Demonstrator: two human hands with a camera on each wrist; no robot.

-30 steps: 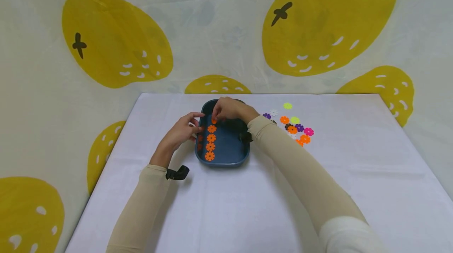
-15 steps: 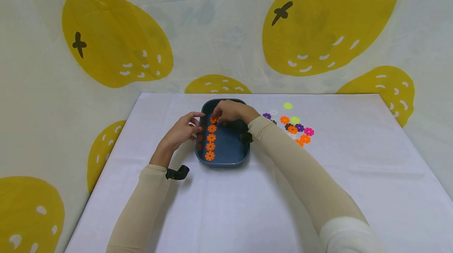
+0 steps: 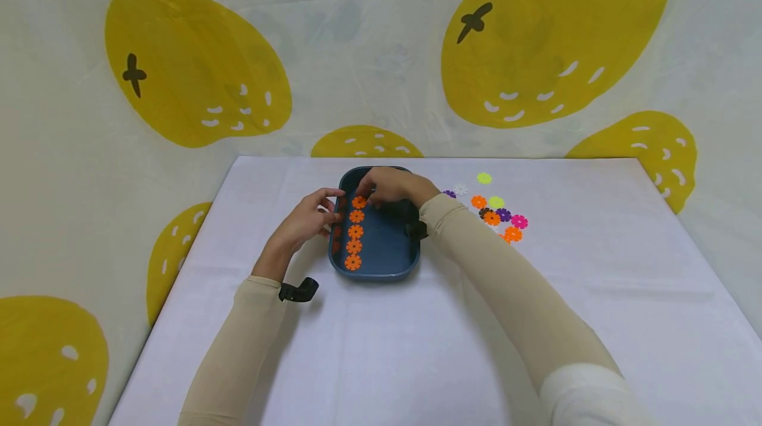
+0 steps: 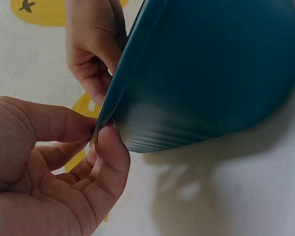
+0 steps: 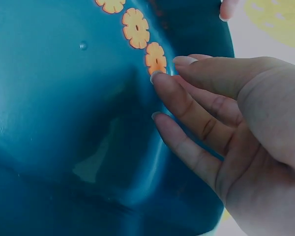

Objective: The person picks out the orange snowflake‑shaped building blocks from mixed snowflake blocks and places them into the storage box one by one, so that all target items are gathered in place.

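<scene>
A dark blue tray [image 3: 387,251] stands on the white table. Along its left side runs a straight row of several orange flower-shaped discs [image 3: 354,231]. My left hand [image 3: 305,219] pinches the tray's left rim between thumb and fingers, plain in the left wrist view. Inside the tray, my right hand [image 3: 389,184] is at the far end of the row. Its fingertips are right at the edge of the farthest orange disc [image 5: 155,55], which lies flat. Thumb and fingers are loosely extended there, with nothing between them in the right wrist view.
To the tray's right lies a loose scatter of flower-shaped discs: orange [image 3: 513,234], pink [image 3: 520,221], purple [image 3: 503,215], yellow [image 3: 497,202], white and dark ones, some overlapping. A patterned cloth [image 3: 369,69] hangs behind the table.
My right hand has let go of the farthest orange disc, and its fingers have drawn slightly away. The disc now shows flat at the row's end. My left hand has stayed at the rim.
</scene>
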